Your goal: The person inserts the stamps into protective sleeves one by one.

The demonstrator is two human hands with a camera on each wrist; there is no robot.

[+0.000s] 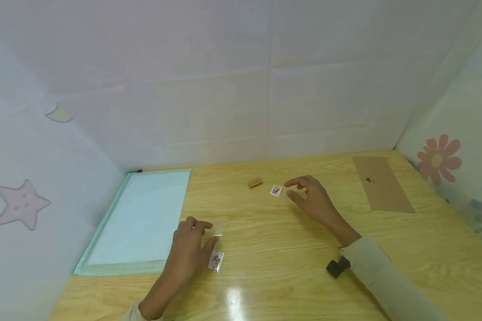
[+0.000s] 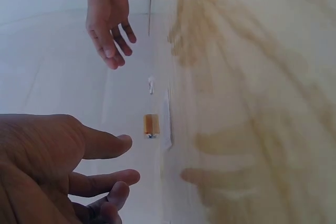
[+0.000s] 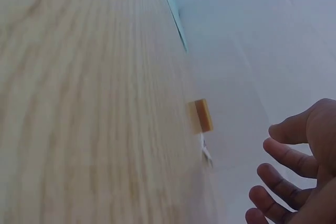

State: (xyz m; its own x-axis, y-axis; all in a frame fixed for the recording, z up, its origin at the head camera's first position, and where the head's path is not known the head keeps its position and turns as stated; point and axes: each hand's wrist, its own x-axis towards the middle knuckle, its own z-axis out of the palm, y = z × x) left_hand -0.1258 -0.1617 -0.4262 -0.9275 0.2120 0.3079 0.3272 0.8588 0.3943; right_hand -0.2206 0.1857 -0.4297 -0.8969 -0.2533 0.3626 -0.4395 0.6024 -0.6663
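Note:
My left hand (image 1: 190,247) hovers over the table with thumb and fingers apart, nothing between them in the left wrist view. Beside its thumb lies a small picture card (image 1: 216,261) that looks to be in a shiny clear sleeve. A thin transparent piece of plastic (image 1: 218,228) shows just past its fingertips. Farther back, my right hand (image 1: 311,198) is held above the table, fingers loosely bent and apart from the thumb. Just left of those fingertips is a small white card with a red print (image 1: 276,191). A small brown-and-orange block (image 1: 255,182) sits behind that card.
A pale mint zip pouch (image 1: 138,218) lies flat on the left of the wooden table (image 1: 261,276). On the right is a flat brown paper piece (image 1: 381,183) with a small dark mark. Fabric-like walls enclose the back and sides.

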